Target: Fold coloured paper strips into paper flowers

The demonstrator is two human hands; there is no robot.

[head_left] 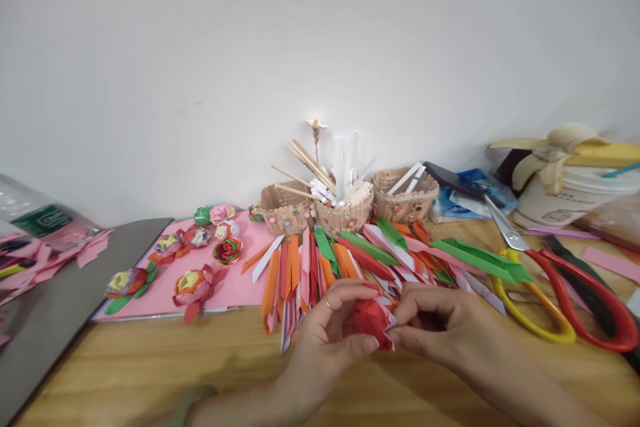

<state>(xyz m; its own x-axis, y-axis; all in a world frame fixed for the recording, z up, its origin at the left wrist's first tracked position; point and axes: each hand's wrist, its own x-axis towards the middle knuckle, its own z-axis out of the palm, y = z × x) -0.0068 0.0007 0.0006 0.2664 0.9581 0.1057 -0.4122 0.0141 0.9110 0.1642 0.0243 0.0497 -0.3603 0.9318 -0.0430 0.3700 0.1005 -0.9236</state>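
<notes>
One red folded-paper piece [371, 317] is above the brown wooden table [165, 353]. Left hand [334, 328]: fingers half-curled around it. Right hand [436, 317]: thumb and forefinger pinched at its edge. Apparent step: edge shaping. Next move calls for steady left-hand support.

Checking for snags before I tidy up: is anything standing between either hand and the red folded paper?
Nothing visible is: the left hand curls around the red folded paper, and the right hand pinches its edge. The folded strips lie beyond, not in between.
</notes>
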